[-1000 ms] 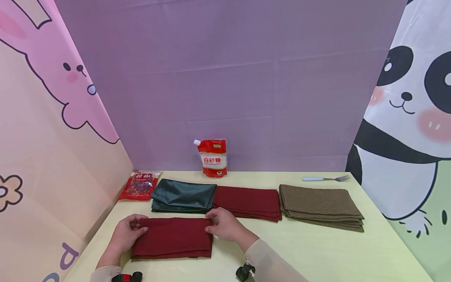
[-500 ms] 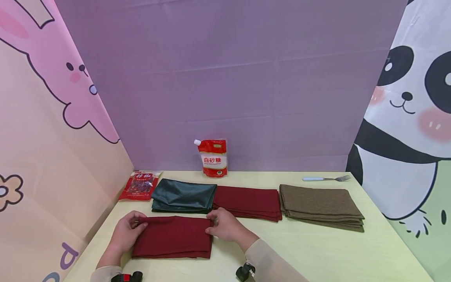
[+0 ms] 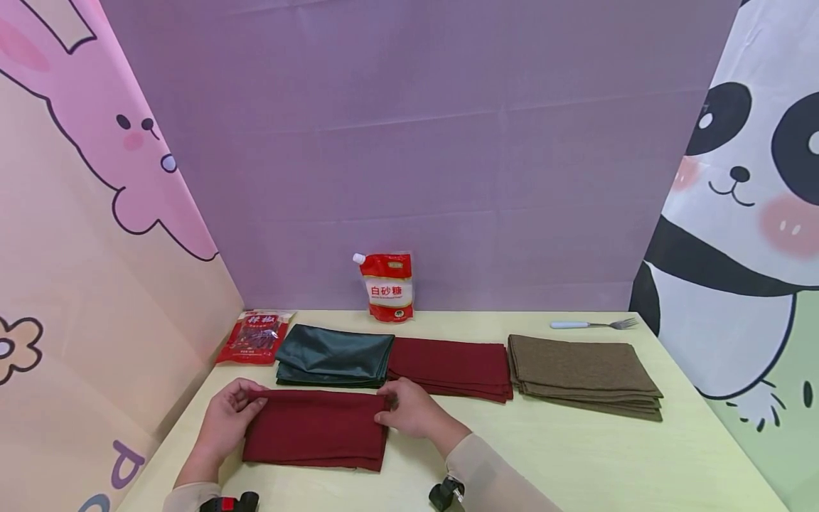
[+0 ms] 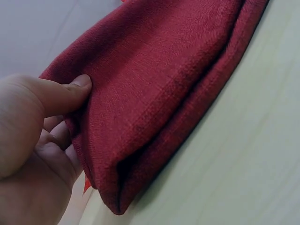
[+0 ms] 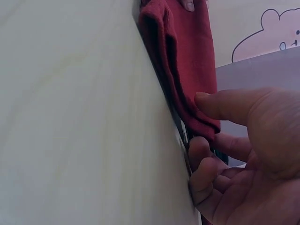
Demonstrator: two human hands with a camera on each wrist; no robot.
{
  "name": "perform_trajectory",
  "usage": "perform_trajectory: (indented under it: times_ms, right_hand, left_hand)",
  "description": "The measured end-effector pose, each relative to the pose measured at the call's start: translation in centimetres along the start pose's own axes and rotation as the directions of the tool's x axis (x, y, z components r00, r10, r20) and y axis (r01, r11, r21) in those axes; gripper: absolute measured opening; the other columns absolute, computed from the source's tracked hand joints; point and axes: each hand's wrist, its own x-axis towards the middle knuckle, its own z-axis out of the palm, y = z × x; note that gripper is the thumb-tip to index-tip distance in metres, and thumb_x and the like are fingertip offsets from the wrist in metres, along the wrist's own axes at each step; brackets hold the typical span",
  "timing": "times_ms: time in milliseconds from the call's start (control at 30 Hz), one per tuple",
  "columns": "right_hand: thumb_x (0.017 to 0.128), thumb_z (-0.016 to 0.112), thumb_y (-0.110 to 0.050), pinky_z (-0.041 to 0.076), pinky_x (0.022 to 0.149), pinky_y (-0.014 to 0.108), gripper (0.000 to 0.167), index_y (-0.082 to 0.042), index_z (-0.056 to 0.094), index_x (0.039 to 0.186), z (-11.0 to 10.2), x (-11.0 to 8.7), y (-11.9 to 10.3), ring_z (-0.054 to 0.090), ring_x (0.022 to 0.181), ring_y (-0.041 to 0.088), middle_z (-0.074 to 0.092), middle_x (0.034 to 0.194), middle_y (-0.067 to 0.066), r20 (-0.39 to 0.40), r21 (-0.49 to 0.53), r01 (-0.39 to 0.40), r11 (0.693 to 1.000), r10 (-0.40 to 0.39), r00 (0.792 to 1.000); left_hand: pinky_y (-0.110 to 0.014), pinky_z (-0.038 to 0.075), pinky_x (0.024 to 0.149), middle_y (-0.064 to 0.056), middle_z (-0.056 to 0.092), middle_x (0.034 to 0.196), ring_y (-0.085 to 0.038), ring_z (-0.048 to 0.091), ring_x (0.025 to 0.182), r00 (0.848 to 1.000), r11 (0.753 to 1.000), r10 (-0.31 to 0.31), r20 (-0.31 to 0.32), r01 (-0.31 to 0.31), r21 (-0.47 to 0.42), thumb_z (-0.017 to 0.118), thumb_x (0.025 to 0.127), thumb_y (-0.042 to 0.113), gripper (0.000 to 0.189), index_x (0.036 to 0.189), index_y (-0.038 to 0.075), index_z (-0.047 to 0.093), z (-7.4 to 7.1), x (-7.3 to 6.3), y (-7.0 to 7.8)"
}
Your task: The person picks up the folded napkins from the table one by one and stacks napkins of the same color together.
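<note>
left hand (image 3: 224, 419) pinching left far corner of folded red cloth (image 3: 316, 430), thumb on top face, other fingers behind and under. right hand (image 3: 409, 409) pinching right far corner of same cloth, thumb on upper face, index finger behind, remaining fingers curled below. so both clamped on the cloth, which spans the gap between the two hands, over the pale table (image 3: 512, 462); left far corner looks lifted, can't tell if whole near edge touches down. fold layers show along near side.

just beyond the grip: folded dark green cloth (image 3: 335, 352), glossy. right of it, beyond right hand, red cloth stack (image 3: 451, 363); farther right, well apart from right hand, brown cloth stack (image 3: 582, 370). beyond left hand, red packet (image 3: 256, 338) lying flat. far beyond right hand, sugar pouch (image 3: 388, 288) upright, white cap. far right of grip, fork (image 3: 591, 325), pale handle.
</note>
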Motion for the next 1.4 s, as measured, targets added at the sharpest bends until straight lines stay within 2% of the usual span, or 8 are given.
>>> perform_trajectory:
  times_ms: [233,300,533,800,967,1200,1400]
  right_hand:
    - [0.09,0.083,-0.016,0.049,0.064,0.035,0.021,-0.013,0.069,0.105,0.03,-0.04,-0.11,0.057,0.079,0.019,0.06,0.092,0.0,0.011,0.024,0.005,1.0,-0.005,1.0]
    - [0.091,0.082,-0.015,0.05,0.062,0.034,0.019,-0.014,0.068,0.103,0.0,-0.06,-0.12,0.058,0.075,0.019,0.06,0.09,0.0,0.017,0.042,0.008,0.999,-0.009,1.0]
    - [0.095,0.077,-0.013,0.05,0.061,0.034,0.019,-0.01,0.066,0.11,-0.23,0.0,-0.05,0.058,0.071,0.018,0.061,0.093,0.002,0.018,0.093,0.031,0.995,-0.033,0.999]
    - [0.1,0.07,-0.008,0.056,0.06,0.035,0.016,-0.008,0.06,0.113,-0.37,0.1,-0.2,0.06,0.059,0.019,0.065,0.096,0.006,-0.005,0.256,0.033,0.966,-0.033,0.999]
    - [0.102,0.068,-0.009,0.057,0.06,0.036,0.016,-0.01,0.058,0.115,-0.34,0.34,-0.12,0.062,0.063,0.018,0.065,0.103,0.006,-0.034,0.287,0.034,0.957,-0.025,0.999]
    - [0.105,0.065,-0.012,0.054,0.059,0.033,0.013,-0.012,0.057,0.114,-0.51,0.45,-0.07,0.064,0.078,0.02,0.069,0.103,0.004,-0.077,0.304,0.051,0.951,-0.029,0.997]
    - [0.104,0.065,-0.008,0.052,0.069,0.033,0.015,-0.01,0.058,0.117,-0.77,0.49,-0.13,0.064,0.088,0.02,0.072,0.107,0.004,-0.128,0.302,0.077,0.95,-0.04,0.991]
  left_hand:
    - [-0.028,0.059,0.073,-0.012,0.074,0.106,-0.013,0.07,0.089,1.0,0.999,-0.004,-0.002,0.004,-0.043,0.067,0.098,-0.008,0.019,0.116,-0.003,0.062,-0.12,-0.09,0.02]
    - [-0.029,0.06,0.072,-0.011,0.074,0.105,-0.014,0.07,0.088,1.0,0.998,-0.01,-0.003,0.01,-0.055,0.067,0.098,-0.008,0.02,0.117,-0.003,0.062,-0.13,-0.09,0.02]
    - [-0.032,0.062,0.068,-0.014,0.075,0.105,-0.017,0.071,0.084,0.999,0.997,-0.03,-0.011,0.029,-0.07,0.069,0.098,-0.004,0.023,0.12,-0.002,0.062,-0.2,-0.19,0.21]
    - [-0.031,0.061,0.071,-0.015,0.075,0.106,-0.018,0.071,0.085,0.999,0.999,-0.039,-0.016,0.038,-0.032,0.07,0.099,0.0,0.023,0.121,0.001,0.063,-0.32,-0.08,0.2]
    - [-0.029,0.061,0.074,-0.017,0.075,0.109,-0.018,0.071,0.087,0.999,0.999,-0.042,-0.012,0.042,-0.019,0.069,0.1,-0.001,0.024,0.123,0.001,0.063,-0.32,-0.05,0.24]
    - [-0.031,0.063,0.075,-0.018,0.071,0.115,-0.015,0.075,0.089,0.999,0.998,-0.041,-0.014,0.04,-0.055,0.072,0.097,-0.001,0.027,0.123,-0.001,0.066,-0.23,-0.19,0.35]
    - [-0.03,0.063,0.075,-0.015,0.073,0.114,-0.014,0.075,0.089,0.997,0.996,-0.072,-0.031,0.071,-0.058,0.075,0.096,0.002,0.03,0.125,-0.003,0.066,-0.19,-0.18,0.52]
